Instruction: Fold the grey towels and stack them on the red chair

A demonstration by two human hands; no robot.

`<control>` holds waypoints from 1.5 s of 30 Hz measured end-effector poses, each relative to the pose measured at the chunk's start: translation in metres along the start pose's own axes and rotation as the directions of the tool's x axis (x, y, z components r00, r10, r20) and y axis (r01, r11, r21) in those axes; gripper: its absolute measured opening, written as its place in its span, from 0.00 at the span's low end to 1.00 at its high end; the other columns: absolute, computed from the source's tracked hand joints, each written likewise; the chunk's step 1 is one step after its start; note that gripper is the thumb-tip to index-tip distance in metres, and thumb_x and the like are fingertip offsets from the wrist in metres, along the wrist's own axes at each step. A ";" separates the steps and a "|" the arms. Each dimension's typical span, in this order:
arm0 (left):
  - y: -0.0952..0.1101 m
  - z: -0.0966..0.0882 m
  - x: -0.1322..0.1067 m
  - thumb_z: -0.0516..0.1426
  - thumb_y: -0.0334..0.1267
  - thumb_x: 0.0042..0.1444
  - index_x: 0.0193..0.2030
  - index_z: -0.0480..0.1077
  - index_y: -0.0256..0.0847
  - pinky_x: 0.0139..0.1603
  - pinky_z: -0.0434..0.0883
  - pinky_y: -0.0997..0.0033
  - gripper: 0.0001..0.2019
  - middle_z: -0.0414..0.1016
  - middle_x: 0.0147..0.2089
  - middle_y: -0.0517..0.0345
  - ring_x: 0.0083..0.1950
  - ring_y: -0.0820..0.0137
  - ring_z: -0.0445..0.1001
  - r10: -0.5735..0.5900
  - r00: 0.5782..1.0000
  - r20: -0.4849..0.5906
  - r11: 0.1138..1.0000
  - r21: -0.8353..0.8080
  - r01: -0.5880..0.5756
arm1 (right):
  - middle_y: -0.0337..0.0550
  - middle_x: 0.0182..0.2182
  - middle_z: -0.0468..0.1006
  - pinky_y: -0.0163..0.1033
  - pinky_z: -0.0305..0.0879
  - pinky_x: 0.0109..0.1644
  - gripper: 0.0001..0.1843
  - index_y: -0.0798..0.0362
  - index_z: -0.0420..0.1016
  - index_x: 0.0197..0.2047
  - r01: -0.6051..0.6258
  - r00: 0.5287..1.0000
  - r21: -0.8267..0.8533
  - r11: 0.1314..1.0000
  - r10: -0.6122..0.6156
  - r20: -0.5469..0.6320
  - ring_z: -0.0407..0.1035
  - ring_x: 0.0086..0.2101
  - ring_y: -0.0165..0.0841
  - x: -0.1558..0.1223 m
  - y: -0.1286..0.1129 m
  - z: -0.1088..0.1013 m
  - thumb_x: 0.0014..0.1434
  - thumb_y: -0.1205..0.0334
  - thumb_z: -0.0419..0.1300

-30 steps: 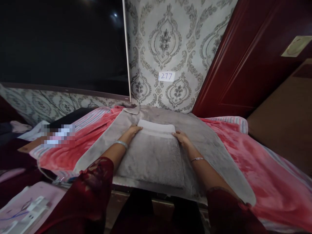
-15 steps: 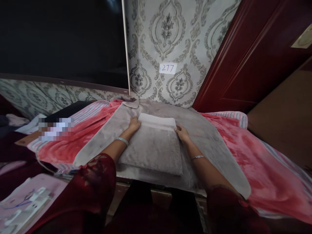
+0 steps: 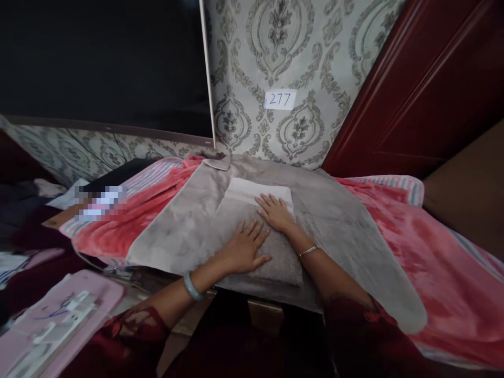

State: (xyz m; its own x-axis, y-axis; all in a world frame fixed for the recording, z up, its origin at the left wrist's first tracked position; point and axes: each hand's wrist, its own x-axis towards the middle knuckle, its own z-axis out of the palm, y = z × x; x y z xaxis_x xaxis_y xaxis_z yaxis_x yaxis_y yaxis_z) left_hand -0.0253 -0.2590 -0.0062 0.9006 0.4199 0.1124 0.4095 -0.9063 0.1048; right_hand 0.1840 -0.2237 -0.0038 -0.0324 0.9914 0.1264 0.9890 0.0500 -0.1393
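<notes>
Flatly, left hand [image 3: 243, 250], right hand [image 3: 276, 213], fingers [image 3: 264, 203] spread, on fuzzy, white-banded, rectangular grey cloth [image 3: 281, 260]

You wear a dark red top with a slight sheen, its left sleeve [image 3: 132, 341] stopping near the elbow and showing a pale, flower-like pattern close to the edge. Your right sleeve [image 3: 354, 325] is the same deep red, in heavier shadow, with a brighter, puckered edge. Your left bangle [image 3: 192, 287] is thick, smooth and pale blue-grey; your right bracelet [image 3: 309, 251] is thin and silver-coloured. Your trousers [image 3: 226, 315] look black, their details lost in the dark.
</notes>
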 end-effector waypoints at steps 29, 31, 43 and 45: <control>-0.034 -0.021 -0.086 0.48 0.52 0.68 0.72 0.60 0.36 0.73 0.52 0.36 0.32 0.55 0.76 0.38 0.77 0.50 0.53 -0.445 0.893 -0.061 0.895 -0.049 0.443 | 0.47 0.75 0.49 0.62 0.41 0.73 0.31 0.46 0.53 0.76 -0.090 0.996 0.076 0.993 0.090 0.005 0.43 0.73 0.48 -0.005 -0.001 -0.003 0.73 0.52 0.43; -0.038 -0.032 -0.072 0.46 0.47 0.69 0.72 0.62 0.37 0.74 0.53 0.38 0.28 0.58 0.75 0.40 0.77 0.52 0.54 -0.430 0.899 -0.080 0.901 -0.093 0.423 | 0.50 0.75 0.50 0.63 0.44 0.72 0.32 0.50 0.51 0.77 -0.158 0.986 0.104 0.982 0.162 -0.029 0.44 0.73 0.48 -0.007 -0.006 -0.006 0.73 0.54 0.42; -0.057 -0.009 0.041 0.46 0.45 0.68 0.75 0.53 0.33 0.76 0.41 0.38 0.32 0.47 0.78 0.39 0.79 0.53 0.45 -0.237 0.972 -0.010 0.972 -0.002 0.237 | 0.52 0.74 0.51 0.59 0.41 0.74 0.32 0.55 0.54 0.76 -0.182 0.980 0.024 0.983 0.183 -0.082 0.43 0.73 0.46 -0.047 -0.036 0.012 0.71 0.57 0.43; -0.059 -0.004 0.037 0.45 0.46 0.69 0.76 0.52 0.34 0.77 0.40 0.40 0.32 0.46 0.79 0.40 0.80 0.54 0.44 -0.239 0.971 -0.019 0.971 0.009 0.239 | 0.51 0.75 0.50 0.58 0.40 0.74 0.32 0.55 0.54 0.76 -0.185 0.979 0.027 0.982 0.186 -0.079 0.43 0.73 0.45 -0.049 -0.037 0.011 0.71 0.57 0.43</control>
State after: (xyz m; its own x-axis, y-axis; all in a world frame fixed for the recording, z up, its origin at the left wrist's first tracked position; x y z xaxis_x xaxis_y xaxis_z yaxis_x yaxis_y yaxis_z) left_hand -0.0166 -0.1894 -0.0048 0.7737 0.6252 0.1024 0.6144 -0.7799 0.1195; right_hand 0.1475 -0.2724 -0.0156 0.1638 0.9708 0.1754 0.9738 -0.1306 -0.1864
